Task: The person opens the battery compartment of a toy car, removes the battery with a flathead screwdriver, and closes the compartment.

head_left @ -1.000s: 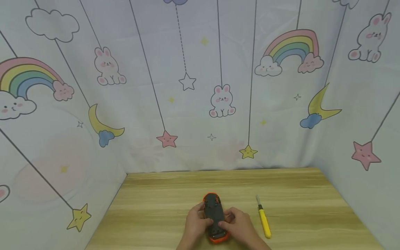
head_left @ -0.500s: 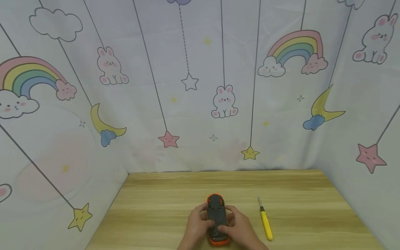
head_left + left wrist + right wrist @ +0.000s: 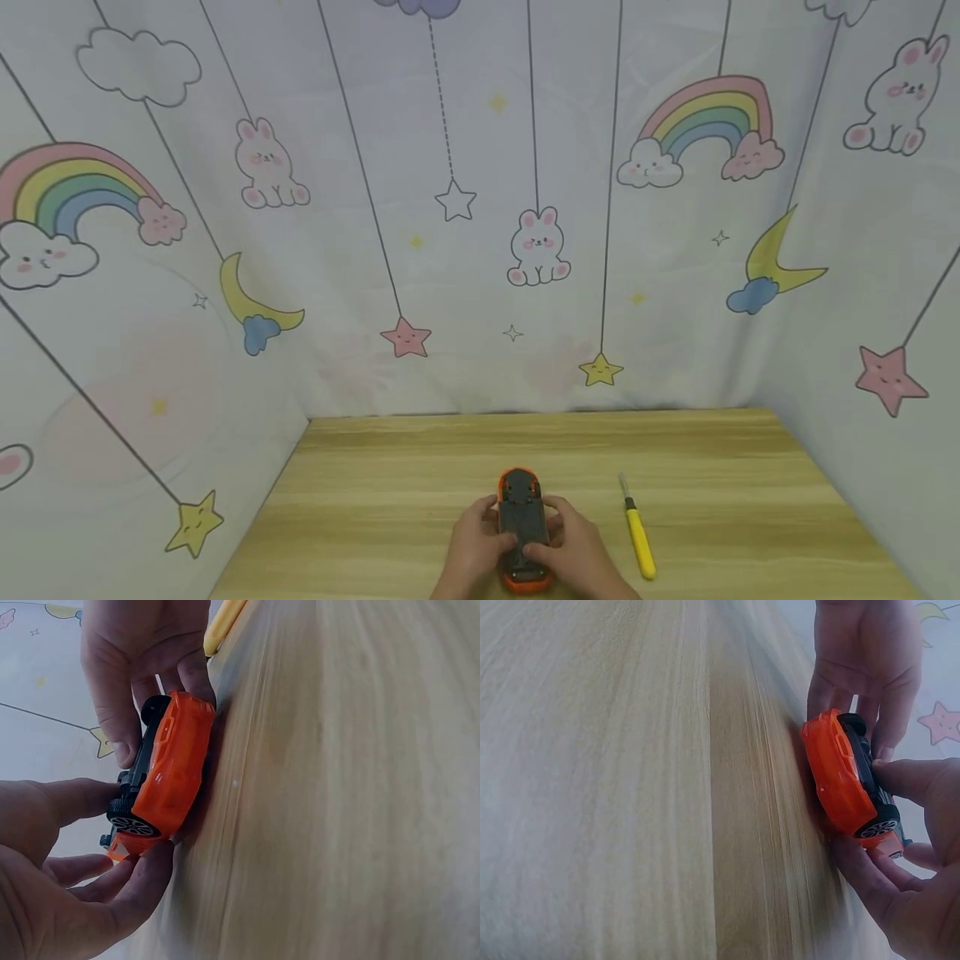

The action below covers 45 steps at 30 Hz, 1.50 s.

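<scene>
An orange toy car is held upside down just over the table, its black underside facing up in the head view. My left hand grips its left side, thumb on the underside and fingers along the body. From the other side my right hand grips it the same way, its thumb also on the underside. Both wrist views show the orange body of the toy car and a black wheel near the fingers. To the right lies a screwdriver with a yellow handle, touched by neither hand.
The wood-grain table carries the screwdriver to the right of the hands. White cloth walls printed with rabbits, stars and rainbows enclose its back, left and right sides.
The toy car has turned slightly to stand straighter in the head view, both hands still gripping it. The head view has shifted a little. The screwdriver lies as before.
</scene>
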Each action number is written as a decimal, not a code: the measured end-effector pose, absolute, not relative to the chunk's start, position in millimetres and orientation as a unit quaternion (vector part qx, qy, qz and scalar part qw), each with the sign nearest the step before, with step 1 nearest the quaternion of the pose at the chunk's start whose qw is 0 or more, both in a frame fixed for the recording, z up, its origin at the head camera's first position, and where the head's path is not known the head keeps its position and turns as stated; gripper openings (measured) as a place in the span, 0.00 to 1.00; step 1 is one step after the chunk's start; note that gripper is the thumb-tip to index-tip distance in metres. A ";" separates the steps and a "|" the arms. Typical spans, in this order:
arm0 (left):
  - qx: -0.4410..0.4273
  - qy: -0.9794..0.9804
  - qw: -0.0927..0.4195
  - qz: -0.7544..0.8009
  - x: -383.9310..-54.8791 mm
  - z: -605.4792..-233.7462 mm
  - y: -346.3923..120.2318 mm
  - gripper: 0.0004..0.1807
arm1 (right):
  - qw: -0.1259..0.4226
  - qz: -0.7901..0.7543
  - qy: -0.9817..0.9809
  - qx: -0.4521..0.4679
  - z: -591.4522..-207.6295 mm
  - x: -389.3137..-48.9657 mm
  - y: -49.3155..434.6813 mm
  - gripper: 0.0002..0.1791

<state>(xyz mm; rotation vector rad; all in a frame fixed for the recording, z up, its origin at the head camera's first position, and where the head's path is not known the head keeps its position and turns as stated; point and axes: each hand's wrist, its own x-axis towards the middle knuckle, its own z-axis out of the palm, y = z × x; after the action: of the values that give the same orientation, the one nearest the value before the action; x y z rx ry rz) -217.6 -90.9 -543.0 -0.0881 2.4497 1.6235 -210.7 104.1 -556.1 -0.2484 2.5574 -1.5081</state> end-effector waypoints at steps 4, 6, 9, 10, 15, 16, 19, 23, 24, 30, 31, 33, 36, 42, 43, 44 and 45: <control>-0.011 0.826 0.098 0.555 -214.2 -543.3 -91.8 0.41 | 0.082 -0.506 0.855 -0.082 -555.8 -210.3 104.3 0.46; 0.008 0.825 0.094 0.557 -212.6 -543.5 -92.8 0.43 | 0.079 -0.509 0.853 -0.084 -555.6 -209.8 104.3 0.46; 0.039 0.824 0.092 0.558 -211.4 -544.9 -94.8 0.46 | 0.073 -0.512 0.851 -0.089 -555.3 -208.9 104.0 0.45; 0.045 0.822 0.095 0.560 -211.1 -545.3 -95.5 0.47 | 0.070 -0.512 0.851 -0.089 -555.1 -208.6 103.7 0.45; 0.051 0.807 0.116 0.577 -211.6 -547.6 -97.5 0.50 | 0.069 -0.509 0.854 -0.086 -556.0 -208.9 102.9 0.44; 0.050 0.805 0.118 0.579 -211.5 -547.9 -97.3 0.50 | 0.070 -0.508 0.854 -0.086 -556.1 -208.9 102.9 0.45; 0.047 0.807 0.112 0.578 -210.5 -548.2 -95.7 0.51 | 0.075 -0.511 0.852 -0.085 -556.6 -209.6 103.9 0.45; 0.036 0.814 0.098 0.572 -208.7 -549.4 -92.1 0.49 | 0.082 -0.519 0.848 -0.077 -556.5 -211.7 105.6 0.43; 0.030 0.815 0.096 0.571 -208.5 -549.5 -91.4 0.49 | 0.081 -0.518 0.849 -0.073 -556.4 -212.6 105.9 0.42; 0.007 0.823 0.097 0.559 -207.9 -547.1 -89.1 0.48 | 0.050 -0.505 0.859 -0.072 -551.1 -219.1 107.3 0.32; 0.008 0.824 0.095 0.559 -207.6 -546.6 -89.0 0.48 | 0.045 -0.507 0.858 -0.075 -549.4 -220.0 107.4 0.31; 0.010 0.826 0.094 0.556 -207.5 -546.0 -88.9 0.48 | 0.037 -0.506 0.857 -0.086 -546.2 -221.6 107.9 0.30; 0.018 0.828 0.088 0.554 -207.3 -546.1 -88.8 0.48 | 0.028 -0.505 0.857 -0.099 -543.0 -224.3 108.5 0.28; 0.025 0.834 0.083 0.545 -207.8 -546.6 -88.6 0.47 | 0.033 -0.499 0.859 -0.110 -540.6 -231.7 110.1 0.23; 0.024 0.835 0.085 0.543 -208.1 -546.6 -88.8 0.48 | 0.036 -0.497 0.860 -0.110 -540.6 -232.6 110.1 0.23; 0.023 0.836 0.086 0.542 -208.2 -546.9 -88.9 0.47 | 0.038 -0.494 0.862 -0.110 -540.3 -233.2 110.0 0.23; 0.023 0.837 0.086 0.540 -208.2 -547.2 -89.0 0.47 | 0.039 -0.491 0.863 -0.109 -540.0 -233.4 109.7 0.22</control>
<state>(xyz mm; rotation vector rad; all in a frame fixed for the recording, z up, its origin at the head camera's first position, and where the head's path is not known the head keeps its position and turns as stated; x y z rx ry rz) -208.2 -89.0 -547.2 0.0679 2.4942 1.6085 -233.4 109.7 -540.0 -0.3356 2.6478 -1.5059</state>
